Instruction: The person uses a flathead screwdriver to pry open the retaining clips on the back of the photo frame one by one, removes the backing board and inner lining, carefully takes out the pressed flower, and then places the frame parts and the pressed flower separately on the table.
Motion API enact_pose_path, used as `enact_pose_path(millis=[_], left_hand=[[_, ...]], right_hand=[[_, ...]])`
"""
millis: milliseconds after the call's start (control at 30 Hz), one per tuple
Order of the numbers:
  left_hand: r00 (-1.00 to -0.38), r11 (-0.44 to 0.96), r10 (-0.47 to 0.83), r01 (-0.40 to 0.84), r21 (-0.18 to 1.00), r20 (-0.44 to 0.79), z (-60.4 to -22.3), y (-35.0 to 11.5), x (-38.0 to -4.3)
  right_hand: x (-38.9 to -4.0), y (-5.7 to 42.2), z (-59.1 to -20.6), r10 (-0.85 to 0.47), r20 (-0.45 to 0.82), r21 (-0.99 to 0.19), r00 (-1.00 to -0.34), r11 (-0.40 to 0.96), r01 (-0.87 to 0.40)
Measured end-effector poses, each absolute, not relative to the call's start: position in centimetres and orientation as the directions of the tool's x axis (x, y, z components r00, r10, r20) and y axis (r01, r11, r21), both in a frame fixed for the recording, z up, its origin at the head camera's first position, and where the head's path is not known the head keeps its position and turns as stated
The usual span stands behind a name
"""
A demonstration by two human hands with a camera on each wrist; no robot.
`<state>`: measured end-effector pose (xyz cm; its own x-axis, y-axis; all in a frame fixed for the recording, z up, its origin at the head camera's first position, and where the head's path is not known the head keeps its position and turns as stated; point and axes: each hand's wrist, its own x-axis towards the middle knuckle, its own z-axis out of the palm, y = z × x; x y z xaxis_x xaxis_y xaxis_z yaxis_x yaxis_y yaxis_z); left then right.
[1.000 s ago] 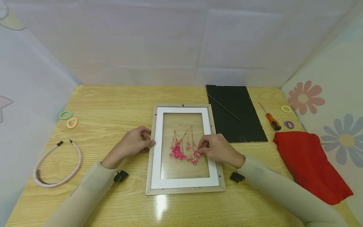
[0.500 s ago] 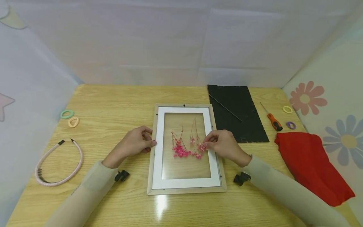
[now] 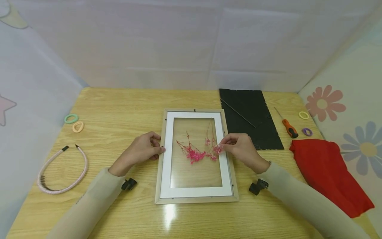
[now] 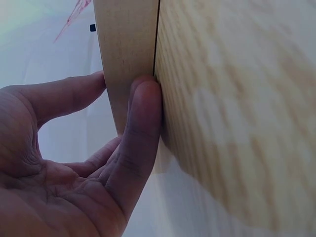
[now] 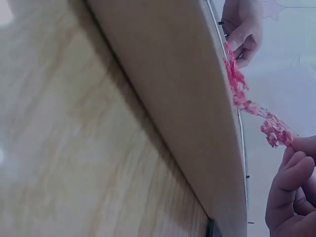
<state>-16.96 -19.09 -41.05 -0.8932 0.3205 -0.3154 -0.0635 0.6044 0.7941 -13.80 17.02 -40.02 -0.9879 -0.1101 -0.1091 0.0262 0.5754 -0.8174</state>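
Note:
A light wooden picture frame (image 3: 197,200) with a white mat and a clear pane lies on the table. Left hand (image 3: 145,148) grips its left edge, thumb on top and fingers against the outer side (image 4: 126,44). Over the right part of the pane, the right hand (image 3: 240,146) pinches a pink dried flower sprig (image 3: 215,150) by its blossoms. In the right wrist view this sprig (image 5: 276,132) is raised off the pane. A second, darker pink sprig (image 3: 194,154) touches it on the left, and their blossoms look tangled.
Behind the frame to the right lies a black backing board (image 3: 250,116) with a thin rod on it. Further right are a screwdriver (image 3: 289,127), a red cloth (image 3: 325,172) and two hair ties. A pink headband (image 3: 62,191) and two more hair ties (image 3: 71,118) lie left.
The right hand has moved right and slightly away from the person, drawing the pinched sprig along. The darker sprig has shifted and turned with it. The left hand has stayed on the frame.

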Motion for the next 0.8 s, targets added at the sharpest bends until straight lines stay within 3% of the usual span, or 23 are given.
enact_pose_path(millis=[233,333,567,667,800], left_hand=[[-0.894,0.615,0.319,-0.058,0.786,-0.315,-41.1,-19.2,-16.9],[-0.895,0.614,0.315,-0.061,0.787,-0.316,-41.0,-19.2,-16.8],[-0.893,0.620,0.315,-0.063,0.782,-0.321,-41.0,-19.1,-16.9],[-0.894,0.622,0.316,-0.058,0.781,-0.317,-41.0,-19.1,-16.9],[-0.894,0.624,0.318,-0.052,0.780,-0.315,-40.9,-19.0,-17.0]], right_hand=[[-14.0,17.3,-39.5,-0.194,-0.128,-0.747,-0.973,0.664,-0.034],[-14.1,17.3,-39.0,-0.185,-0.130,-0.794,-0.974,0.607,-0.009],[-14.1,17.2,-38.6,-0.113,0.096,-0.846,-0.989,0.514,-0.141],[-14.2,17.2,-38.4,-0.084,0.184,-0.887,-0.979,0.416,-0.202],[-14.3,17.2,-38.0,-0.064,0.228,-0.915,-0.972,0.328,-0.236]])
